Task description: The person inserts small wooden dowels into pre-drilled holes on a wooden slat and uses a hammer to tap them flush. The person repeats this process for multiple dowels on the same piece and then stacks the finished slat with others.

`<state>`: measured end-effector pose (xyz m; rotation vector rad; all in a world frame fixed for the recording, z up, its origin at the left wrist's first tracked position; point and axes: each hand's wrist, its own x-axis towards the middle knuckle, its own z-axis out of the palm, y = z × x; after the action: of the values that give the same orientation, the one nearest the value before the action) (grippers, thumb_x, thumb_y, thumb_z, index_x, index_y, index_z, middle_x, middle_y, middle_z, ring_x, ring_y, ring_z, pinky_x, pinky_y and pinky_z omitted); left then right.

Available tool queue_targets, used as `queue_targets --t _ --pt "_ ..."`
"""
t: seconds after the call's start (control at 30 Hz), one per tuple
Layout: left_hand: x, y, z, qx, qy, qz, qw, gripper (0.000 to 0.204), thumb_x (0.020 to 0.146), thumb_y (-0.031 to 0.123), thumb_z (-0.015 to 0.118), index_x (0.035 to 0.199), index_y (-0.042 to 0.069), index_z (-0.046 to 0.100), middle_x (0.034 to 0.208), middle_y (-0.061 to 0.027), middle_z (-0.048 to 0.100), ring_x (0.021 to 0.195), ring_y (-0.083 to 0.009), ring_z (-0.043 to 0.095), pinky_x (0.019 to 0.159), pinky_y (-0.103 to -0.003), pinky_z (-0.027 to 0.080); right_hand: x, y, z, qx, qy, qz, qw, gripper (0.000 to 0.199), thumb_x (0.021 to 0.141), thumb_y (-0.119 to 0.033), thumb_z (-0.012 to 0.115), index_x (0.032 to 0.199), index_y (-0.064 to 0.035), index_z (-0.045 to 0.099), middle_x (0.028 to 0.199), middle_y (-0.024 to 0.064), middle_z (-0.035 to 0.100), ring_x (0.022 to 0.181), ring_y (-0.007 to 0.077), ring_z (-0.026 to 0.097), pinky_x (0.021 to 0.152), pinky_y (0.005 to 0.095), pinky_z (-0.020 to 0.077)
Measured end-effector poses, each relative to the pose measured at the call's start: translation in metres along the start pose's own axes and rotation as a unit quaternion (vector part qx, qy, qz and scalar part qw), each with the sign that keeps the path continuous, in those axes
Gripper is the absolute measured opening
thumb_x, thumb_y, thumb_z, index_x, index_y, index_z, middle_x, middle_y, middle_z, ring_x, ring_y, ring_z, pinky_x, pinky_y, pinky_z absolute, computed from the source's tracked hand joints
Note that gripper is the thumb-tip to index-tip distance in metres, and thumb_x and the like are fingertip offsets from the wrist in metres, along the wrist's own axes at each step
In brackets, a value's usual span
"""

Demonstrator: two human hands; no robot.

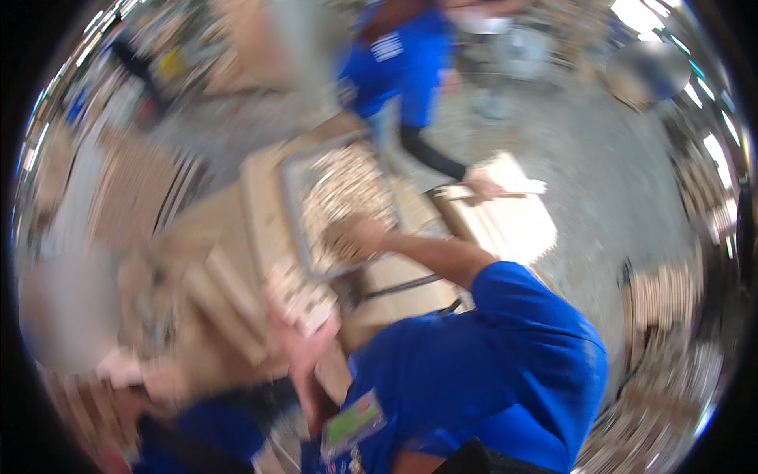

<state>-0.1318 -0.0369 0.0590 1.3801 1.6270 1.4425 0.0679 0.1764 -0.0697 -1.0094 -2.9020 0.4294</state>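
Observation:
My left hand point(314, 341) is closed round the end of a bundle of pale wooden pieces point(298, 299), whose ends form a stepped pattern. Ahead of it, a grey tray point(294, 201) holds a heap of small, pale wooden pieces point(347, 183), perhaps dowels. With my right arm stretched across, my right hand point(365, 237) reaches into the near part of this heap. Its fingers are blurred and partly hidden among the pieces, so whether it grips any cannot be made out.
Across from me, a person in a blue shirt point(403, 67) rests a hand point(483, 183) on a stack of pale boards point(505, 217). Cardboard and wooden strips point(225, 300) lie left of my left hand. Another blue-clad person point(201, 434) is at lower left. Wood stacks point(663, 300) stand at right.

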Motion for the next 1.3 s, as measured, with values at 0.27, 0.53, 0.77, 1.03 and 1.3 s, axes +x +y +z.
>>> queue_targets --t 0.27,0.53,0.77,1.03,1.3 --pt "0.005 0.007 0.0 0.012 0.031 -0.028 0.999 0.106 0.068 -0.006 0.075 0.161 -0.002 0.025 0.151 -0.0211 0.05 0.133 -0.0303 0.057 0.111 -0.044 0.049 0.009 -0.024 -0.112 0.378 0.213 -0.033 0.9 0.017 0.087 -0.015 0.076 0.098 -0.004 0.07 0.089 0.0156 0.072 0.086 0.0338 0.071 0.075 0.0444 0.0539" --pt "0.014 0.04 0.009 -0.105 -0.035 -0.028 0.993 0.096 0.069 0.009 0.085 0.153 0.005 0.04 0.119 -0.0084 0.063 0.107 -0.0232 0.068 0.094 -0.035 0.056 -0.069 -0.082 -0.246 0.391 0.143 -0.096 0.904 0.01 0.101 -0.009 0.072 0.106 -0.0007 0.072 0.097 0.0074 0.075 0.086 0.0126 0.069 0.073 0.0283 0.0542" --pt "0.018 0.032 0.001 0.043 -0.043 0.018 0.998 0.105 0.065 0.014 0.088 0.155 0.004 0.035 0.126 -0.0192 0.057 0.119 -0.0367 0.06 0.099 -0.048 0.051 -0.048 -0.102 -0.269 0.294 0.132 -0.178 0.93 0.012 0.098 -0.014 0.071 0.102 -0.0028 0.07 0.089 0.0132 0.073 0.082 0.0326 0.072 0.071 0.0403 0.0548" --pt "0.021 0.041 -0.003 0.078 -0.056 0.037 0.995 0.101 0.064 0.016 0.088 0.152 0.003 0.04 0.122 -0.0182 0.057 0.112 -0.0355 0.06 0.094 -0.047 0.052 -0.011 -0.098 -0.276 0.192 0.049 -0.225 0.954 0.017 0.098 -0.018 0.069 0.094 -0.0017 0.065 0.087 0.0185 0.071 0.082 0.04 0.07 0.072 0.0481 0.0535" --pt "0.019 0.028 0.003 0.071 -0.041 0.059 0.995 0.102 0.065 0.02 0.087 0.154 0.004 0.04 0.122 -0.0193 0.056 0.112 -0.0376 0.059 0.095 -0.049 0.051 -0.016 -0.115 -0.283 0.043 0.026 -0.263 0.964 0.021 0.094 -0.017 0.073 0.093 -0.0022 0.059 0.079 0.0147 0.063 0.073 0.0366 0.067 0.065 0.0471 0.0527"
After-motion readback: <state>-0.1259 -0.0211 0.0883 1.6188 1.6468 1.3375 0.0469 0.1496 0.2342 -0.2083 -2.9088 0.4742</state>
